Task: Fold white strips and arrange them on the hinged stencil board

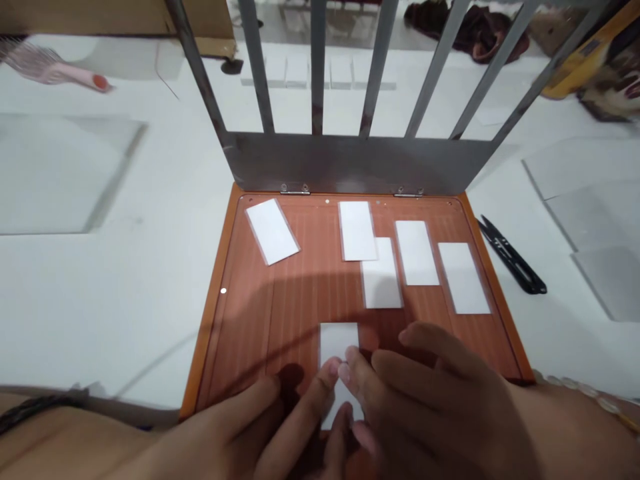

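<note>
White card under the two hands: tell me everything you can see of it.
The white card is a plain, thin-looking rectangle, with no print on the part that shows; its material I can't tell. It lies on the reddish-brown board, near the person's side, long sides running away from the person, apart from the other cards. Its far end is uncovered; fingers of the left hand and right hand hide much of the rest, their tips seeming to touch it.
</note>
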Tool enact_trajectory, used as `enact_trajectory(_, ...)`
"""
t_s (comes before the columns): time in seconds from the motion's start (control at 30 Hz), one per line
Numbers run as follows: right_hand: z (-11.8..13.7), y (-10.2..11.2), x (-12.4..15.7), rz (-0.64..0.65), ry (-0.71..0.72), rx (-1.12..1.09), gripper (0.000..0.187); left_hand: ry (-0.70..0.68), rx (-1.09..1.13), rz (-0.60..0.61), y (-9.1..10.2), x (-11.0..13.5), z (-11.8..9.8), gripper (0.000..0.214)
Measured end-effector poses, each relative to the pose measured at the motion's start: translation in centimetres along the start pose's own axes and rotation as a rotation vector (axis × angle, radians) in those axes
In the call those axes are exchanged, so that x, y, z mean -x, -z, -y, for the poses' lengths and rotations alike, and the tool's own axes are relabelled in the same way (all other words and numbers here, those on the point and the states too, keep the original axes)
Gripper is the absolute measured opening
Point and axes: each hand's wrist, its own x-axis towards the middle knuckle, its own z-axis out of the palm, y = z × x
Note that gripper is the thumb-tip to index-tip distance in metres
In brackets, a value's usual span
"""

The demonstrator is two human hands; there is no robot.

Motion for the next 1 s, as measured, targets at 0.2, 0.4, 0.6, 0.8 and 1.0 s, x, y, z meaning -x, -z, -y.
enact_trajectory(0.2,-2.8,0.7,-2.0,-0.034,-0.292,0.119,0.028,0.118,0.169,-0.151,1.2,-2.4,2.4,0.029)
enact_trajectory(0.4,-6.4,-0.3,-3.9,0.086,-0.462,0.274,0.048,0.633,-0.175,0.042,1.3,-2.5,9.9,0.075)
enact_trajectory(0.6,-7.9,-0.8,-5.3,0.109,-0.495,0.189,0.046,0.805,-0.027,0.076,0.4,-1.0,12.3,0.074)
enact_trajectory(0.8,-7.1,0.2,-5.8,0.083,-0.290,0.307,0.023,0.788,0.172,-0.060,0.6,-1.1,12.7,0.058)
enact_trajectory(1.0,-0.2,-0.9,-2.5,-0.217,0.108,0.620,0.034,0.801,0.447,-0.158,0.8,-1.3,12.2,0.055)
